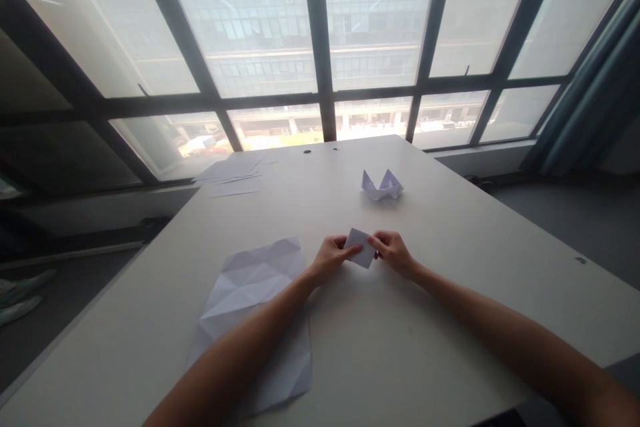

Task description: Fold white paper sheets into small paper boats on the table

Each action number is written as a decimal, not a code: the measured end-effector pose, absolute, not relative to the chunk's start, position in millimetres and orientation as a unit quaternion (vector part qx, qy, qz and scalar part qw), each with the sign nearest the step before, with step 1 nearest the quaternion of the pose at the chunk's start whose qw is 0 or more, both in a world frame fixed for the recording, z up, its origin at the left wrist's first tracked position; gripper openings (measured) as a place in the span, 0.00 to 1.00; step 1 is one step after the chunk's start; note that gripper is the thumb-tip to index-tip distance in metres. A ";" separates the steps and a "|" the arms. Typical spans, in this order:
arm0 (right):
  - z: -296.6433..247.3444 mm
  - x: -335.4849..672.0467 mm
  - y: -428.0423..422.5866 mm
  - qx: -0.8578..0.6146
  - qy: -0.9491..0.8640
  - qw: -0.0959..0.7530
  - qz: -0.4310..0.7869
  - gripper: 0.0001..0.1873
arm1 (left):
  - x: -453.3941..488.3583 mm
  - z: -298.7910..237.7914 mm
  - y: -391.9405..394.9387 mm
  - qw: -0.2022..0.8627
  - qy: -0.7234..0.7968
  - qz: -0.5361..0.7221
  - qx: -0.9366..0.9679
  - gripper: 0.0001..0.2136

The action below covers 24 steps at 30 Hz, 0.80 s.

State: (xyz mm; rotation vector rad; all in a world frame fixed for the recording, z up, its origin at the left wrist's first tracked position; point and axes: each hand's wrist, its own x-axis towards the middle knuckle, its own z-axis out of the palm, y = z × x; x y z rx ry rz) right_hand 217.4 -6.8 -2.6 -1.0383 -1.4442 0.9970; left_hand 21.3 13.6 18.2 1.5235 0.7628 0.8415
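My left hand and my right hand pinch a small folded white paper from either side, just above the white table. Both hands have their fingers closed on its edges. A creased, unfolded white sheet lies flat on the table under my left forearm. Farther back, right of centre, sits a folded paper boat.
A loose stack of white sheets lies at the table's far left corner. Beyond the table is a large window with dark frames. A blue curtain hangs at the right. The table's edges drop off left and right.
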 end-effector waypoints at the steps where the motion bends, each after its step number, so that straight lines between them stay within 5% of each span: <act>1: -2.4 217.3 -6.7 -0.435 -0.603 0.528 0.410 0.21 | 21.8 17.8 14.1 0.583 0.331 0.356 0.651 0.20; 24: -4.5 224.4 0.0 -0.483 -0.505 0.607 0.378 0.23 | 23.0 3.9 24.4 0.644 0.353 0.377 0.565 0.27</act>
